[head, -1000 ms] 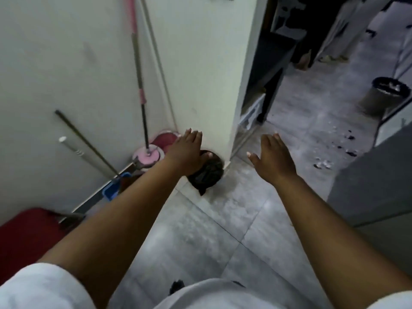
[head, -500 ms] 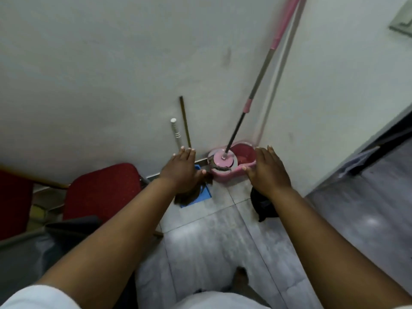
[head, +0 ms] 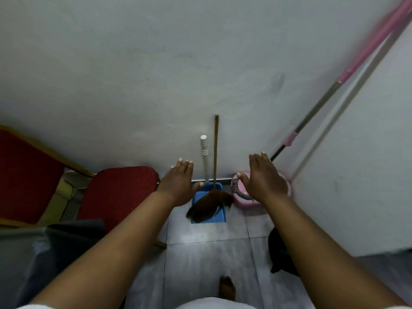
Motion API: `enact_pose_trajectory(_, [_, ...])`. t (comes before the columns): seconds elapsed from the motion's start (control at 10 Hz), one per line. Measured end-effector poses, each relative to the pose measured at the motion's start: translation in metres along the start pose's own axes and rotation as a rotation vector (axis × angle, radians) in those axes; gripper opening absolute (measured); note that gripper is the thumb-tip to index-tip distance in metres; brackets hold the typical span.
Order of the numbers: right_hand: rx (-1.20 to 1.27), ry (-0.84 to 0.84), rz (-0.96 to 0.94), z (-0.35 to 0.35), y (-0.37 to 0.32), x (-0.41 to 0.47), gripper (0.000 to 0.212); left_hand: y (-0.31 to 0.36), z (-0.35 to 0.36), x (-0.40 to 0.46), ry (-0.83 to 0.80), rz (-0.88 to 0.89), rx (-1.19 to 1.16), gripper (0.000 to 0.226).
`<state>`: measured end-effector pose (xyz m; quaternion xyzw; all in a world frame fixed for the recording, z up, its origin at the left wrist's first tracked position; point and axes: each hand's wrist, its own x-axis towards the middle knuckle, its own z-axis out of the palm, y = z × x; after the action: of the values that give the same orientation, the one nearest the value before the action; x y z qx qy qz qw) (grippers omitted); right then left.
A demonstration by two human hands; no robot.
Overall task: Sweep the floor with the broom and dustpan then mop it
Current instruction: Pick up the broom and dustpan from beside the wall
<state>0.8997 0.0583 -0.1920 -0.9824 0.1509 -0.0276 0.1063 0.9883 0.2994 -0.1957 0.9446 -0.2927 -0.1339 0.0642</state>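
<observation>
A broom point(head: 215, 152) with a thin brown stick leans on the white wall, its dark bristles lying in a blue dustpan point(head: 217, 214) on the floor. The dustpan's white handle point(head: 204, 152) stands upright beside the stick. A mop with a pink and grey pole point(head: 316, 108) leans in the corner, its head in a pink bucket point(head: 245, 202). My left hand point(head: 178, 186) is open, just left of the dustpan handle. My right hand point(head: 263, 179) is open in front of the bucket. Neither hand holds anything.
Two red padded chairs point(head: 118, 192) stand against the wall at the left, with a grey cloth point(head: 55, 246) in front of them. A black bag point(head: 278, 250) lies on the grey tiled floor point(head: 205, 253) by the right wall. My foot point(head: 227, 287) shows at the bottom.
The view has swung left from the corridor to the wall corner and closer to the tools. Both hands stay outstretched and empty, now on either side of the broom and dustpan.
</observation>
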Motion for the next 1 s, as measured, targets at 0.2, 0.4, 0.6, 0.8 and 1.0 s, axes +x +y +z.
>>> enact_pose_trajectory(0.2, [0.029,-0.069,-0.040,0.017,0.013,0.048,0.073,-0.008,0.013,0.030,-0.045,-0.060,-0.021,0.080])
enact_pose_trajectory(0.4, [0.043,-0.071,-0.011,0.022,0.019,0.077,0.073,-0.012,0.008,0.071,-0.048,-0.013,-0.011,0.080])
enact_pose_trajectory(0.6, [0.052,-0.079,-0.004,0.027,0.015,0.098,0.073,-0.020,0.000,0.097,-0.039,-0.015,-0.018,0.081])
enact_pose_trajectory(0.8, [0.042,-0.071,0.007,0.031,0.016,0.118,0.073,-0.025,0.000,0.114,-0.054,-0.010,-0.018,0.081])
enact_pose_trajectory(1.0, [0.053,-0.092,-0.002,0.035,0.009,0.129,0.073,-0.032,-0.002,0.123,-0.049,-0.014,-0.008,0.082])
